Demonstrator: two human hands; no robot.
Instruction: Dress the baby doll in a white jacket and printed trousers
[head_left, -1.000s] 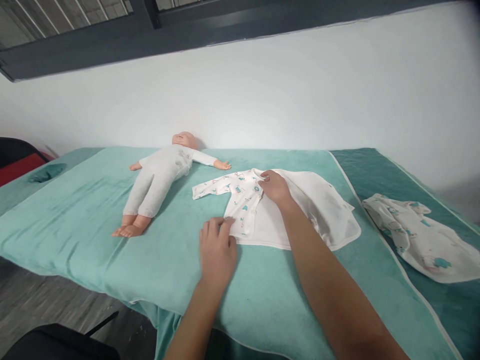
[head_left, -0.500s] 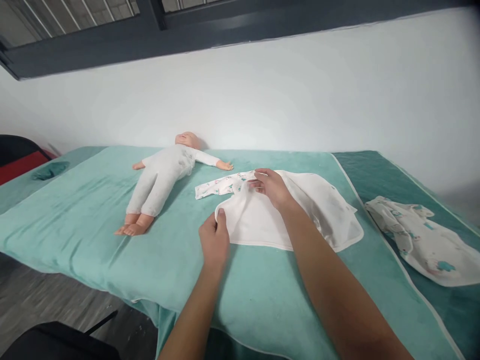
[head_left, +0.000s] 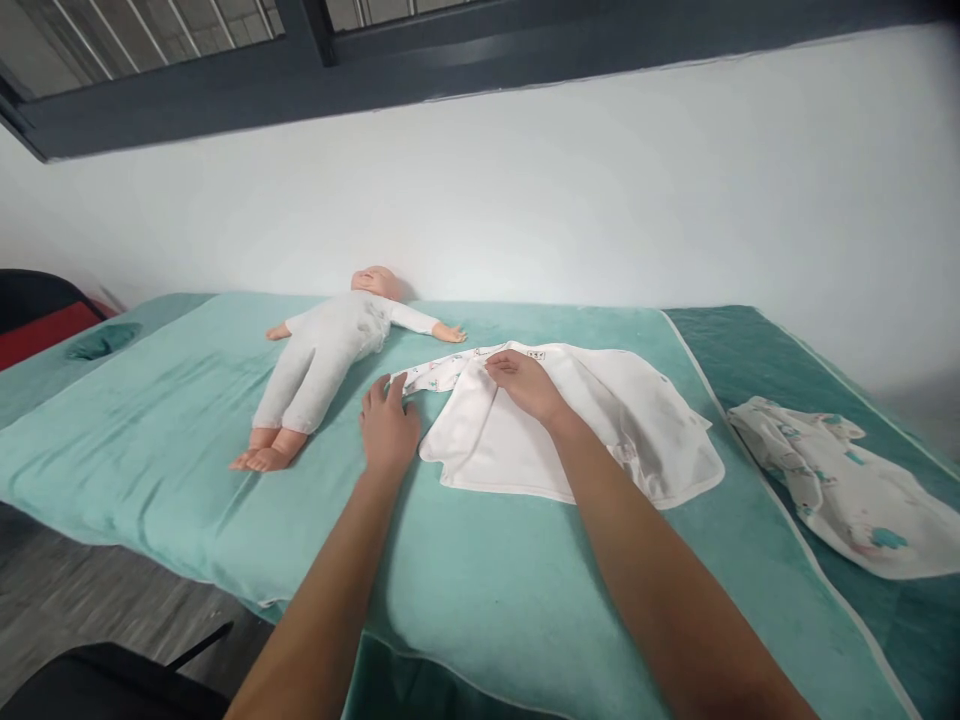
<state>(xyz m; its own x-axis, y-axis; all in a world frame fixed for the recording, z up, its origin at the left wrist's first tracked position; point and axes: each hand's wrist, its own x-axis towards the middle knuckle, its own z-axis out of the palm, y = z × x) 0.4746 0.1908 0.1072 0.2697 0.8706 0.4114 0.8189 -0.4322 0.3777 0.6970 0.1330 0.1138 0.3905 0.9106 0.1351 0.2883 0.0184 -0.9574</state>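
A white baby shirt (head_left: 465, 445) lies spread with its plain inside up; its printed sleeve (head_left: 442, 374) points left. My left hand (head_left: 390, 425) is at the cuff end of that sleeve, fingers apart and fingertips touching or close to the cloth. At the shoulder, my right hand (head_left: 525, 385) has its fingers pressed together on the shirt, and a fold runs down from them. The thumb is hidden. To the left, a baby doll (head_left: 330, 340) in a white outfit lies on its back, one arm stretched towards the shirt.
A second printed baby garment (head_left: 847, 480) lies at the right on a darker green strip (head_left: 720, 340). Light green cloth (head_left: 187, 400) covers the bed. Behind it stands a white wall (head_left: 525, 200) under a dark window frame (head_left: 450, 60). A black chair (head_left: 112, 685) is at lower left.
My left hand has let go of the shirt's lower left corner and moved up and left to the sleeve end. The corner lies flat. My right hand has shifted slightly left.
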